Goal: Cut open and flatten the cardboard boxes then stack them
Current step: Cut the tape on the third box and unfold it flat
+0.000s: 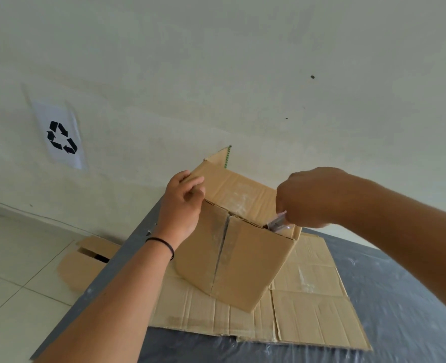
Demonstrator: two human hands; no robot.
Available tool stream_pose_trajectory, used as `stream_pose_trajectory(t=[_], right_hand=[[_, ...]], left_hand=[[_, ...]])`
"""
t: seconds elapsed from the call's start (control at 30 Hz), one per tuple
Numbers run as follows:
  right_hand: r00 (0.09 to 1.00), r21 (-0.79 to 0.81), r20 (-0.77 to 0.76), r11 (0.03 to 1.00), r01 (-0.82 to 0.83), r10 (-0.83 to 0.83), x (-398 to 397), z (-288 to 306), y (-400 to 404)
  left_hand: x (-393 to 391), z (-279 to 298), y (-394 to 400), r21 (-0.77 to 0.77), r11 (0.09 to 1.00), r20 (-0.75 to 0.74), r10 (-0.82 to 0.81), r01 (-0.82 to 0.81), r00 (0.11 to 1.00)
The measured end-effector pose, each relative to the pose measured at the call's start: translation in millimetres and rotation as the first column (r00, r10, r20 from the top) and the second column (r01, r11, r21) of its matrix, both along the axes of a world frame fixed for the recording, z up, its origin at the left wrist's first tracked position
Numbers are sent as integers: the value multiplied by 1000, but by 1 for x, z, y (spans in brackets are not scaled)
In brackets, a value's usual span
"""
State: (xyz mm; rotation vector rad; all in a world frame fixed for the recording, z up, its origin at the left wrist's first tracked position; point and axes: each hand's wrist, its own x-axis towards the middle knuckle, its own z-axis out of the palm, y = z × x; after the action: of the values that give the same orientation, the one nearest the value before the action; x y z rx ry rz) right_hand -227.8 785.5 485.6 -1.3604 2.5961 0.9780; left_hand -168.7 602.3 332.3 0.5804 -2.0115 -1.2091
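Observation:
A brown cardboard box [242, 258] stands tilted on the table, its taped seam facing me and one far flap sticking up. My left hand [182, 205] grips the box's upper left edge, fingers curled over the top panel. My right hand [303, 197] holds a small cutter [278, 222] with its tip at the box's upper right edge. Under the box lies a flattened cardboard sheet [308, 310], spread over the table.
The dark table [399, 297] is covered in clear plastic film; its left edge runs diagonally. Another cardboard box [85, 260] sits on the tiled floor left of the table. A recycling sign [59, 134] hangs on the wall behind.

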Motion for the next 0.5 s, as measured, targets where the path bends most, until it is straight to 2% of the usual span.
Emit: stream_pose_trajectory(t=[0.07, 0.17, 0.23, 0.3, 0.37, 0.5], right_hand=[[1000, -64, 5, 998, 13, -13, -1, 4, 11], [1000, -225, -9, 974, 21, -23, -3, 8, 30], [994, -401, 94, 911, 94, -61, -1, -1, 44], [943, -546, 311, 790, 279, -118, 8, -19, 58], [849, -592, 503, 652, 474, -161, 21, -43, 67], [769, -663, 623, 425, 616, -143, 32, -84, 63]], left_hand=[[0, 1, 0, -71, 998, 0, -3, 3, 1000], [4, 1, 2, -303, 953, -59, -10, -8, 998], [7, -1, 4, -417, 908, -43, -57, 33, 997], [12, -1, 3, -431, 894, 9, -132, 123, 991], [14, -1, 0, -456, 874, 42, -166, 167, 985], [11, -5, 0, -537, 837, 9, -120, 106, 993]])
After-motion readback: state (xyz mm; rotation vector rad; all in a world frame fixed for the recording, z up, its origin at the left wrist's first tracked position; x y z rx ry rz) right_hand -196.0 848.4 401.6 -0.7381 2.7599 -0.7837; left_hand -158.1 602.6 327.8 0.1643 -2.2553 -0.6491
